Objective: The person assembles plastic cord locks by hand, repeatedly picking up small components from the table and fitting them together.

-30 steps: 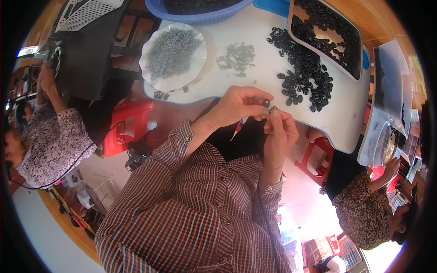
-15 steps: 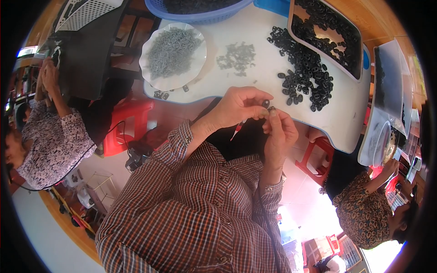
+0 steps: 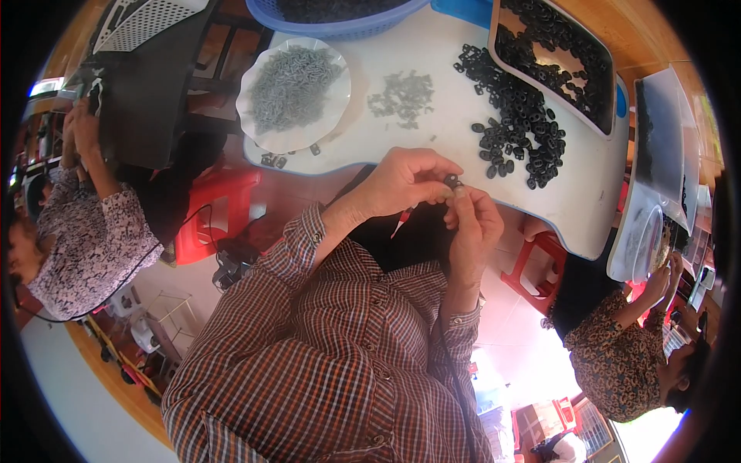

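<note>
Part [image 3: 451, 180] (small, dark) appears light, stiff, perhaps slippery; edges suit gripping. Left hand [image 3: 397, 181] pinches it; right hand [image 3: 474, 220], fingertips bunched alongside, hides its hold.

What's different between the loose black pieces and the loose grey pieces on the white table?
The black pieces are dark and mostly rounded; the grey pieces are pale and look slimmer. The black pieces form a larger, denser heap than the grey pieces. The black pieces lie beside the tray, the grey pieces nearer the white plate. Both lie loose on the white table.
</note>
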The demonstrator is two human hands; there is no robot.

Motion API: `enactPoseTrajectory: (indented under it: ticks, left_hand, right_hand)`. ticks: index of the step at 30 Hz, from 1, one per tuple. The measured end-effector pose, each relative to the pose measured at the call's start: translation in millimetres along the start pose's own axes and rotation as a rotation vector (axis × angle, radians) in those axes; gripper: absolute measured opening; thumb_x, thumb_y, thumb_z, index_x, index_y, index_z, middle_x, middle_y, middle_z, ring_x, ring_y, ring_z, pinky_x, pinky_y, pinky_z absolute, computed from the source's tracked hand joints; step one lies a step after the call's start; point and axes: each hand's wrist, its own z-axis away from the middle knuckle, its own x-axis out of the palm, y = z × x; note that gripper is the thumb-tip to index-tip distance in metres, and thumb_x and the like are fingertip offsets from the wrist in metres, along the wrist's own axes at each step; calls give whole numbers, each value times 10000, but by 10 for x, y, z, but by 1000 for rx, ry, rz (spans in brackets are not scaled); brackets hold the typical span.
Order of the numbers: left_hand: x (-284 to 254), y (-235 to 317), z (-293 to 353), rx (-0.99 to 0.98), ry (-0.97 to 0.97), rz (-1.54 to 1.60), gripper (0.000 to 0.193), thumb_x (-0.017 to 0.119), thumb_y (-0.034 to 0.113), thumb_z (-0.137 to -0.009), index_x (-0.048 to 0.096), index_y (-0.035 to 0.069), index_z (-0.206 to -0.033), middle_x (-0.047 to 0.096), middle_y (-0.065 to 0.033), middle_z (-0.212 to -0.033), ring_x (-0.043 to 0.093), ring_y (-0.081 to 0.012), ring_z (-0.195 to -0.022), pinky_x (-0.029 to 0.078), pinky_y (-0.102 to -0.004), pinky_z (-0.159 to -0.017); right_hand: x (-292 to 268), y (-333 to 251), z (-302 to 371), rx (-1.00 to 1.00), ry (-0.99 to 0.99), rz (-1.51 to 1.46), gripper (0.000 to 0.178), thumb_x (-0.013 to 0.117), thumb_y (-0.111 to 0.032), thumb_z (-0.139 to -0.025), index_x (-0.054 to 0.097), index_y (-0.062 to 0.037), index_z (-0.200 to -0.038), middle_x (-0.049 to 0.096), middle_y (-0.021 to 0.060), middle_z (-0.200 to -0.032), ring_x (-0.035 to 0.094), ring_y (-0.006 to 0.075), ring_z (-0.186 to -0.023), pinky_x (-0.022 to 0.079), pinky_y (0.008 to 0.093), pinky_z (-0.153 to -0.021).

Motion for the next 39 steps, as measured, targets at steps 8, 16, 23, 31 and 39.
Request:
enactPoseTrajectory:
  ticks: [8,16,23,31,39]
  left_hand:
    - [-8,-2,8,-8,-12,-31,254,692,-27,-818,643,-13,-1068,597,-22,-813,604,-75,-707,526,-205,-647]
    - [-49,27,18,-4,-53,-49,220,676,-11,-802,645,-2,-1020,640,-38,-812,613,-91,-710,507,-229,-638]
    - [-84,42,52,46,-98,-135,217,662,-1,-806,649,5,-1022,636,-36,-827,603,-92,-713,497,-228,-644]
    - [-111,32,83,-56,-127,-81,204,653,13,-866,612,-14,-1064,635,-23,-854,609,-77,-737,521,-226,-661]
    - [-118,-29,102,-95,-140,71,227,662,16,-862,620,-25,-1082,651,-34,-842,592,-62,-675,510,-208,-618]
  right_hand:
    - [0,-2,16,15,-15,3,156,616,-147,-918,637,8,-915,591,-6,-698,490,35,-576,373,168,-513]
    - [-19,28,-6,39,-80,-69,121,613,-121,-907,621,-5,-872,581,-9,-688,492,34,-572,369,168,-514]
    - [-86,22,-54,100,-158,-67,105,624,-113,-895,621,-12,-866,587,0,-691,505,41,-565,372,171,-510]
    - [-120,60,-71,176,-213,-175,152,644,-125,-898,643,23,-931,637,34,-756,555,68,-590,416,186,-513]
    - [-173,63,-112,210,-280,-252,139,643,-116,-901,642,23,-914,635,43,-735,559,75,-585,427,190,-515]
